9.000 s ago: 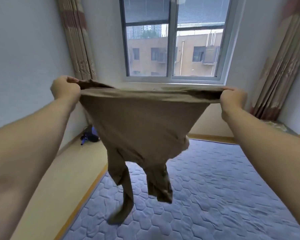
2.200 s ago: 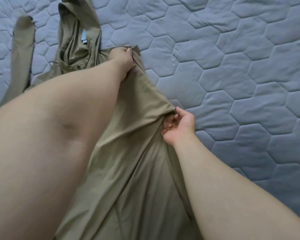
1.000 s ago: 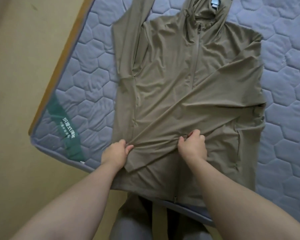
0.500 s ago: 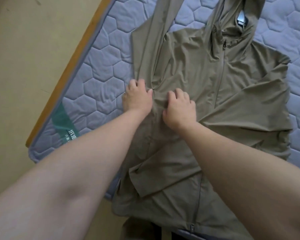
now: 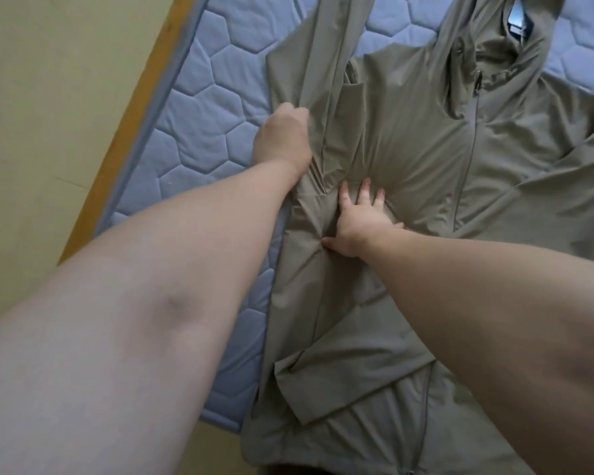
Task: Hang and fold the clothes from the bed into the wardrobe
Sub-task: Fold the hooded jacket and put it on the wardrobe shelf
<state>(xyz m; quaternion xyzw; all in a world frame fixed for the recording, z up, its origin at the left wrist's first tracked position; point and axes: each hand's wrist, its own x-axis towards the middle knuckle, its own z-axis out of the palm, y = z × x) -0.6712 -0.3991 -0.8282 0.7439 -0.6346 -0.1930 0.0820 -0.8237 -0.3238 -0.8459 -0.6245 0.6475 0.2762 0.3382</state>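
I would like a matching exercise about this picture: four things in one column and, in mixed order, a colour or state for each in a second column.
Column one:
1. left hand
2. right hand
3. jacket
4. mattress

Column two:
A. blue and quilted
B. pressing flat, fingers spread
C. olive, lying spread out
D. gripping a bunch of fabric

Pairs: 1-D, 2-B, 3-C, 4-A.
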